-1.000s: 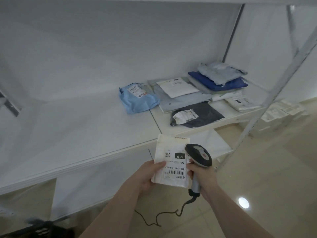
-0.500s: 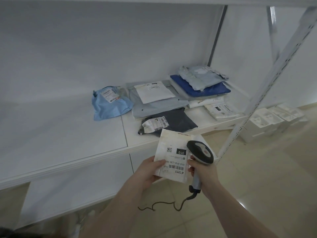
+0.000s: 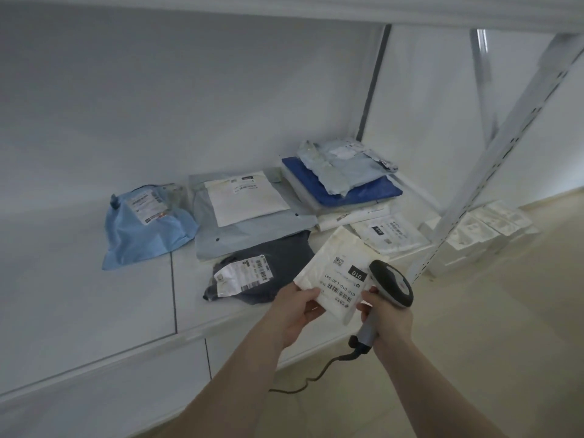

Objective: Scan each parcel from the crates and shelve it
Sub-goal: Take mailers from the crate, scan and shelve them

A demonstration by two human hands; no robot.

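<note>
My left hand (image 3: 295,311) grips the lower left corner of a white parcel (image 3: 335,267) with a barcode label marked 010. It is held tilted over the front edge of the white shelf (image 3: 94,311). My right hand (image 3: 387,317) holds the grey handle of a barcode scanner (image 3: 392,287), whose dark head sits just right of the parcel's label. The right thumb touches the parcel's right edge. The scanner's black cable (image 3: 316,374) hangs down below the hand.
Several shelved parcels lie ahead: a light blue bag (image 3: 142,229), a grey bag (image 3: 252,230) topped by a white one, a dark grey bag (image 3: 271,267), a blue-and-pale stack (image 3: 344,181). A slotted metal upright (image 3: 493,153) stands right, with white boxes (image 3: 474,235) on the floor behind.
The view has come closer to the shelf. The white parcel has moved up and forward, tilting clockwise, and now sits over the shelf's front edge beside the dark grey bag.
</note>
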